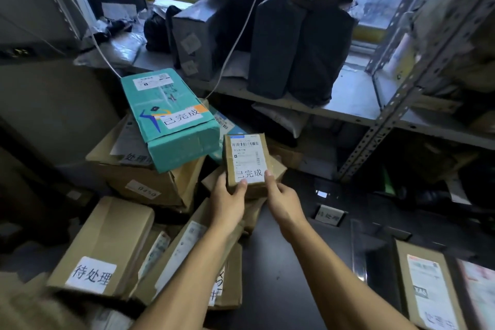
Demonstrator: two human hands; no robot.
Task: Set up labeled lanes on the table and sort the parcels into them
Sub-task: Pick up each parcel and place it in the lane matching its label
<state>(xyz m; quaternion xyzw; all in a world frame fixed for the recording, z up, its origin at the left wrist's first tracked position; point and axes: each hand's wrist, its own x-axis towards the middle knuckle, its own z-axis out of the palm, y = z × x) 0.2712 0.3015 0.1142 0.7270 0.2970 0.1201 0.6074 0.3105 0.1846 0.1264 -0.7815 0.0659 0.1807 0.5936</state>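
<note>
Both hands are up on one small brown box (246, 161), the left hand (227, 198) under its near-left corner and the right hand (281, 195) at its near-right edge, fingers (268, 175) of both clamped on it, thumbs pressing the white tag that reads 已完成. The box sits raised above the heap, just right of the teal parcel (171, 118), which carries the same 已完成 tag and rests tilted on top of the brown cartons.

How far along? Not very, by the look of it. The labelling seems well advanced: a large carton (104, 246) at lower left reads 待处理, another under the teal one shows the same characters in part, and a loose 待处理 card (329, 215) stands on the dark counter (281, 262) to the right, apparently a lane marker. But the sorting itself is barely visible. Tagged boxes of both kinds lie jumbled together in one pile at the left, done on top of pending. A couple of flat parcels (426, 286) lie at the lower right; their tags are too blurred to read.

Black-wrapped packages (300, 45) fill the metal shelf (356, 104) behind, untouched and with no lane tags visible on them.
</note>
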